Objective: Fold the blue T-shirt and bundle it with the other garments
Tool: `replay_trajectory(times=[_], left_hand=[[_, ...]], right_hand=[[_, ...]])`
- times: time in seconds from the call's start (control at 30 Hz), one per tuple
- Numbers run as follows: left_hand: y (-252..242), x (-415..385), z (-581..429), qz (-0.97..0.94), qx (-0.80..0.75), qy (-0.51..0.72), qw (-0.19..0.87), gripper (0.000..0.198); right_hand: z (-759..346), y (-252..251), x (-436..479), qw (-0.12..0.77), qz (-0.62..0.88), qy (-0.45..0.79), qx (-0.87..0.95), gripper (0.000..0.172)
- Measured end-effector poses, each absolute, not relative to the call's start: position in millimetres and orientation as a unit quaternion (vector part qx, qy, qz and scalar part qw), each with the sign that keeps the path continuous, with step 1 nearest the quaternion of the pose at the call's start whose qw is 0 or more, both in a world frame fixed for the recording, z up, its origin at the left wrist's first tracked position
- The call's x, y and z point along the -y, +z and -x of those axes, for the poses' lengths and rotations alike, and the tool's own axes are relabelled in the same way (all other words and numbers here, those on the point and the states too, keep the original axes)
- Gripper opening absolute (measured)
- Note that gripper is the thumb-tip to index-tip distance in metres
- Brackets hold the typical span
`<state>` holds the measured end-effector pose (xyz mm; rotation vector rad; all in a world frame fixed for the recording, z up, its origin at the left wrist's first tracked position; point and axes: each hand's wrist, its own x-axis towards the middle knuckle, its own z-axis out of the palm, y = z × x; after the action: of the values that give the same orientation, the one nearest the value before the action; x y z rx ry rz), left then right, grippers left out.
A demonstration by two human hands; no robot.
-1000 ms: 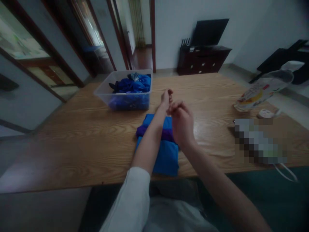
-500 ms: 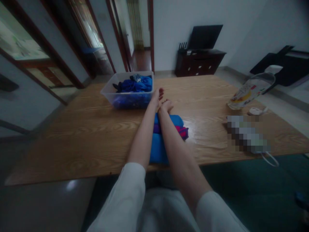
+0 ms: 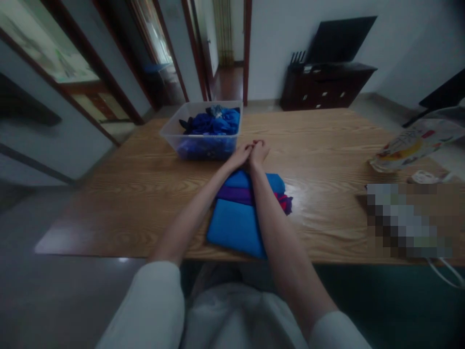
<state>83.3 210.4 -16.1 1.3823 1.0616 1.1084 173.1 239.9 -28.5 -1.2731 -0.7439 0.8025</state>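
Note:
My left hand (image 3: 241, 155) and my right hand (image 3: 259, 152) meet above the table, just past the far edge of a folded bright-blue cloth (image 3: 234, 224). Their fingers are curled in and pressed together, and I see nothing held in them. A purple band of cloth (image 3: 236, 195) crosses the blue cloth, with a crumpled red and purple end (image 3: 286, 202) sticking out on the right. My right forearm hides part of the pile. Close to the left hand, at its upper left, stands a clear plastic bin (image 3: 170, 133) with dark-blue clothes (image 3: 214, 122) heaped inside.
Everything stands on a wooden table (image 3: 138, 194). At the right are a clear printed plastic bag (image 3: 410, 145), a small white coiled item (image 3: 428, 177) and a blurred-out box-like thing (image 3: 403, 218) with a white cord. A television (image 3: 341, 39) on a dark cabinet (image 3: 325, 87) is beyond.
My hands have come together; the fingers were spread apart before and are now curled. My left forearm has swung left, uncovering more blue cloth. The view has shifted, so the bin appears further right.

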Motion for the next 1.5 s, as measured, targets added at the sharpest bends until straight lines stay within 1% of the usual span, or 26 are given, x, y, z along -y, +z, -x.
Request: replay_trajectory(times=[0.07, 0.1, 0.23, 0.3, 0.37, 0.43, 0.5, 0.57, 0.63, 0.77, 0.87, 0.93, 1.07, 1.2, 1.33, 1.5], left_hand=[[-17.4, -192.6, -63.6, -0.587, -0.436, 0.451, 0.511, 0.024], [-19.2, -184.0, -55.4, -0.586, -0.438, 0.454, 0.509, 0.027], [-25.2, -163.2, -41.4, -0.555, -0.460, 0.472, 0.507, 0.060], [-23.0, -157.7, -39.6, -0.544, -0.466, 0.464, 0.521, 0.069], [-18.2, -145.2, -33.3, -0.535, -0.474, 0.454, 0.533, 0.073], [-13.8, -119.0, -21.1, -0.530, -0.484, 0.445, 0.535, 0.073], [-12.8, -80.7, -7.7, -0.541, -0.490, 0.436, 0.527, 0.066], [-15.6, -39.8, 0.0, -0.574, -0.513, 0.439, 0.463, 0.064], [-20.3, -7.0, -2.4, -0.577, -0.548, 0.462, 0.391, 0.066], [-27.8, 18.0, -26.6, -0.584, -0.570, 0.480, 0.322, 0.070], [-31.6, 14.4, -42.3, -0.576, -0.588, 0.488, 0.291, 0.064], [-34.7, 10.6, -49.8, -0.566, -0.598, 0.491, 0.285, 0.063], [-41.2, 6.7, -65.7, -0.550, -0.620, 0.489, 0.272, 0.067], [-45.0, 7.4, -81.2, -0.553, -0.634, 0.485, 0.238, 0.062], [-47.3, 5.3, -96.7, -0.571, -0.637, 0.467, 0.224, 0.062], [-54.8, -9.7, -126.5, -0.554, -0.631, 0.488, 0.237, 0.066]], right_hand=[[-166.0, -26.5, -235.9, 0.658, 0.560, 0.362, 0.350, 0.022], [-161.8, -25.1, -234.3, 0.653, 0.557, 0.367, 0.359, 0.021], [-155.5, -15.6, -230.8, 0.632, 0.550, 0.395, 0.378, 0.018], [-171.0, -8.3, -229.0, 0.617, 0.551, 0.414, 0.380, 0.016], [-203.3, -0.4, -223.9, 0.599, 0.554, 0.433, 0.384, 0.014], [-246.4, 5.4, -211.1, 0.577, 0.557, 0.451, 0.391, 0.012], [-288.4, 6.0, -187.0, 0.556, 0.557, 0.468, 0.402, 0.010], [-317.4, -0.4, -151.2, 0.546, 0.551, 0.473, 0.418, 0.012], [-327.7, -12.0, -107.8, 0.554, 0.545, 0.455, 0.434, 0.020], [-309.1, -34.7, -26.8, 0.524, 0.537, 0.436, 0.496, 0.042], [-291.8, -41.5, 3.7, 0.492, 0.535, 0.341, 0.596, 0.061], [-287.4, -42.3, 7.1, 0.474, 0.539, 0.277, 0.639, 0.065], [-290.2, -43.7, -2.8, 0.429, 0.550, 0.196, 0.689, 0.068], [-294.3, -47.5, -3.8, 0.398, 0.544, 0.156, 0.722, 0.064], [-302.1, -48.8, -14.8, 0.399, 0.528, 0.154, 0.734, 0.061], [-323.0, -44.1, -61.1, 0.412, 0.524, 0.168, 0.727, 0.050]])
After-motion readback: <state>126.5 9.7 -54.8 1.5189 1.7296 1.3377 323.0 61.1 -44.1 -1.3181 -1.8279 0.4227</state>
